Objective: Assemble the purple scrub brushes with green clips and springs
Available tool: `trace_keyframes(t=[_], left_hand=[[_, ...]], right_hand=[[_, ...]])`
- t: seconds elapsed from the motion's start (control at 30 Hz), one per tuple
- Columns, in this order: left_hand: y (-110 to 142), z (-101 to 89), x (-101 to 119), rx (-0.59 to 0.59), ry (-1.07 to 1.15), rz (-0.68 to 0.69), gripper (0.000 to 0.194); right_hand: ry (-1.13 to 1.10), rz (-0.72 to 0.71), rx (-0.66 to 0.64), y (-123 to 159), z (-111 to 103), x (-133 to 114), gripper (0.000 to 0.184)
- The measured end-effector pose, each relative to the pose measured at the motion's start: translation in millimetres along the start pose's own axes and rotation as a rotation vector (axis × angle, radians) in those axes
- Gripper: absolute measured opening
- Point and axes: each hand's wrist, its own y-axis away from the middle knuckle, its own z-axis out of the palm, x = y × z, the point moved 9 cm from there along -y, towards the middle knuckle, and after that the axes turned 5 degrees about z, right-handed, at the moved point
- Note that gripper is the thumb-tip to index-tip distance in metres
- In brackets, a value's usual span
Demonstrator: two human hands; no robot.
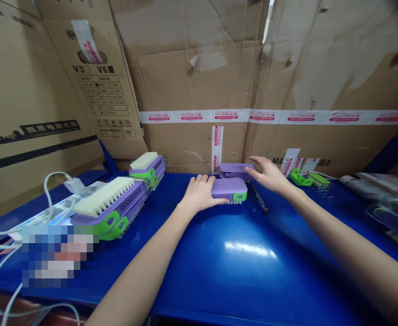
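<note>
My left hand (200,192) grips the left end of a purple brush unit with a green button (231,189), which lies bristles down on the blue table (219,253). My right hand (270,174) hovers with fingers spread over the right end of a second purple unit (234,170) lying just behind the first. A dark pen-like tool (260,199) lies on the table under my right wrist.
A row of purple-and-green brushes (117,203) with white bristles up lies at the left, beside a power strip with white cables (54,199). Green parts (309,179) and bagged items (389,199) sit at the right. Cardboard boxes (239,81) wall off the back.
</note>
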Motion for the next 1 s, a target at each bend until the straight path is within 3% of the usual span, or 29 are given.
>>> trace_keyframes(t=[0.13, 0.23, 0.53, 0.73, 0.87, 1.0], left_hand=[[0, 2.1, -12, -0.019, -0.024, -0.090, 0.080], [2, 2.8, -23, -0.017, -0.031, -0.166, 0.080], [5, 7.1, -38, -0.034, -0.011, -0.277, 0.082], [5, 5.4, -35, -0.016, -0.021, -0.271, 0.081], [5, 5.3, -34, -0.010, -0.029, -0.264, 0.081], [5, 5.9, -35, -0.011, -0.028, -0.259, 0.080]], right_hand=[[0.061, 0.153, 0.000, -12, 9, 45, 0.058], [0.105, 0.171, -0.060, -15, 22, 55, 0.070], [0.218, 0.020, -0.253, -32, 51, 25, 0.079], [0.351, 0.015, -0.227, -35, 54, 22, 0.072], [0.231, 0.001, -0.255, -34, 62, 24, 0.066], [0.197, -0.053, -0.204, -28, 53, 15, 0.066]])
